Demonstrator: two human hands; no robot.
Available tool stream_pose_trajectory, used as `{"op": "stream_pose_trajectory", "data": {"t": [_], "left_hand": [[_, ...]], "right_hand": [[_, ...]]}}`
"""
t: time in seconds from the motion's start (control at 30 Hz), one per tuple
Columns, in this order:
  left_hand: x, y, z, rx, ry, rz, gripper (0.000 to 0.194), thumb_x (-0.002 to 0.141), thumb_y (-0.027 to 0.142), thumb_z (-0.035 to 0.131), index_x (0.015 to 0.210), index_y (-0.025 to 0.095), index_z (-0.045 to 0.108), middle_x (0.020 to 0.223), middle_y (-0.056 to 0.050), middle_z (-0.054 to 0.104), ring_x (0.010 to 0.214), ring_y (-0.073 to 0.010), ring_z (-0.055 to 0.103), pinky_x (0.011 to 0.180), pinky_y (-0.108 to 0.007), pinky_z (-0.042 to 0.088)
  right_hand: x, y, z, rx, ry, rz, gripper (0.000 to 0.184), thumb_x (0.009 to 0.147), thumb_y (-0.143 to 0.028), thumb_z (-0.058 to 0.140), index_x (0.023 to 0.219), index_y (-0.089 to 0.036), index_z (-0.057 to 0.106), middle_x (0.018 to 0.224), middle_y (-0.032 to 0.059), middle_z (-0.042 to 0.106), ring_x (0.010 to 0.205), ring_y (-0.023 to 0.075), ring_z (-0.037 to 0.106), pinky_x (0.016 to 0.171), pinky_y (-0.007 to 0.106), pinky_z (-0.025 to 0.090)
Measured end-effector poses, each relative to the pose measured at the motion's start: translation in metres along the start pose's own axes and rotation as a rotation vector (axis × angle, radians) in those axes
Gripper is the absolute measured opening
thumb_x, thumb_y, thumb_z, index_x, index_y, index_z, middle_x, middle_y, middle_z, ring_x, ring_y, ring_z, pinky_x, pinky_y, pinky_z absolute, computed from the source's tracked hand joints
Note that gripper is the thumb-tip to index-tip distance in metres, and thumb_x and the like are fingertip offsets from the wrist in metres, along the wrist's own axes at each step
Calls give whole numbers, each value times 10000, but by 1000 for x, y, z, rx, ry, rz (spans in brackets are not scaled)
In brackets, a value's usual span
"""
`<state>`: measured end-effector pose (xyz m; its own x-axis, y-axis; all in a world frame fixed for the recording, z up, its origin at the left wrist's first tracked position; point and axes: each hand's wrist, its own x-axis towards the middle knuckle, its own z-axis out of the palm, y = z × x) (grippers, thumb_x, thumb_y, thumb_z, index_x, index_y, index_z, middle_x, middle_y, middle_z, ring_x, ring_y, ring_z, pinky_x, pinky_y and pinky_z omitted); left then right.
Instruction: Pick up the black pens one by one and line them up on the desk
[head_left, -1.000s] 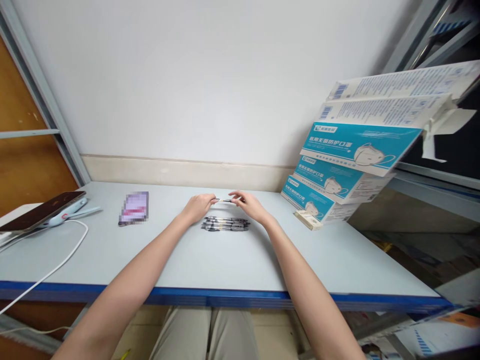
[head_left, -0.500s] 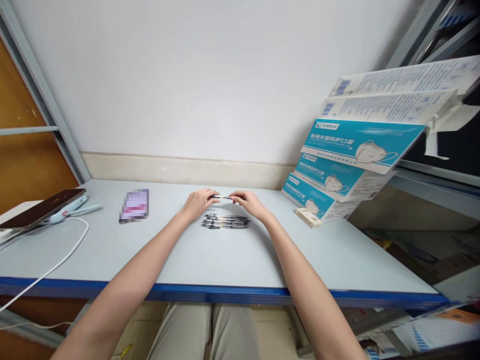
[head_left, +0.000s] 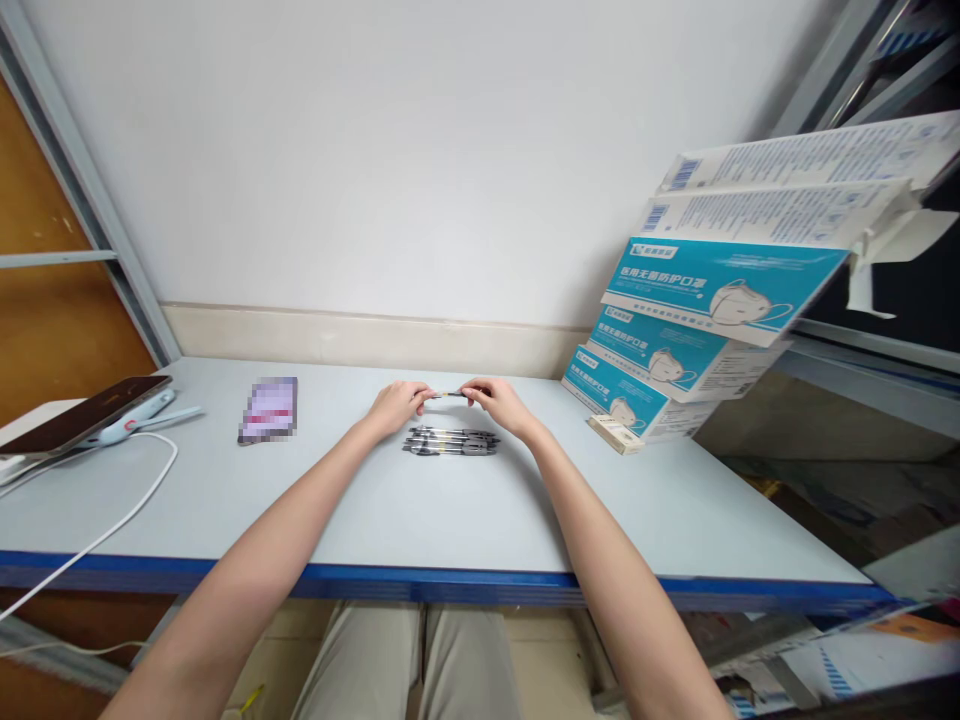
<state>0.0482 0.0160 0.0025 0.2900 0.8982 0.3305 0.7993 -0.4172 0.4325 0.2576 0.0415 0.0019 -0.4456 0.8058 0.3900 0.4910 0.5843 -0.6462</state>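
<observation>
A slim pen [head_left: 448, 394] is stretched sideways between my two hands, just behind a group of pens. My left hand [head_left: 399, 408] pinches its left end, and my right hand [head_left: 498, 404] grips its right end with thumb and fingers. Both ends are partly covered by fingertips. Nearer to me, several clear-barrelled pens with dark ends [head_left: 450, 442] lie side by side on the pale table [head_left: 442, 510], all pointing left to right.
At the right stand stacked blue and white mask boxes [head_left: 720, 285], with a small cream box [head_left: 615, 434] in front. A blurred-out phone [head_left: 270, 408] lies to the left. Farther left are a dark phone [head_left: 86, 415], a light-blue handled item [head_left: 139, 420] and a white cable [head_left: 154, 490].
Both hands have shifted very slightly, and more of the held pen's middle shows between the fingers. The pens on the table have not moved.
</observation>
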Motion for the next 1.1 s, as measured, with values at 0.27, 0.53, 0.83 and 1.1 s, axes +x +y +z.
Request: {"op": "stream_pose_trajectory", "data": {"t": [0.27, 0.53, 0.83, 1.1], "left_hand": [[5, -8, 4, -209, 65, -59, 499, 849, 506, 314, 1207, 207, 491, 766, 5, 637, 544, -113, 511, 613, -240, 396], [8, -15, 5, -403, 49, -9, 522, 784, 494, 455, 1214, 200, 485, 746, 6, 613, 498, -83, 466, 533, -208, 384], [8, -19, 6, -359, -31, -24, 412, 711, 471, 536, 963, 158, 625, 695, -1, 610, 506, -94, 479, 531, -218, 387], [9, -18, 5, -376, -80, -37, 383, 738, 472, 491, 849, 136, 636, 593, 8, 574, 459, -84, 438, 486, -209, 354]], "right_hand": [[0, 1, -1, 0, 19, -10, 283, 806, -329, 462, 860, -139, 664, 688, 25, 626, 638, 131, 498, 647, 239, 360], [0, 4, -2, -39, 33, -11, 269, 812, -309, 464, 874, -148, 670, 696, 26, 640, 647, 134, 520, 653, 238, 370], [-1, 1, -4, -57, 19, -12, 253, 807, -294, 475, 891, -154, 668, 697, 26, 640, 635, 130, 519, 643, 233, 367], [-1, 1, -4, -77, 24, -13, 252, 805, -288, 476, 854, -148, 680, 704, 29, 644, 634, 129, 513, 639, 229, 356]]}}
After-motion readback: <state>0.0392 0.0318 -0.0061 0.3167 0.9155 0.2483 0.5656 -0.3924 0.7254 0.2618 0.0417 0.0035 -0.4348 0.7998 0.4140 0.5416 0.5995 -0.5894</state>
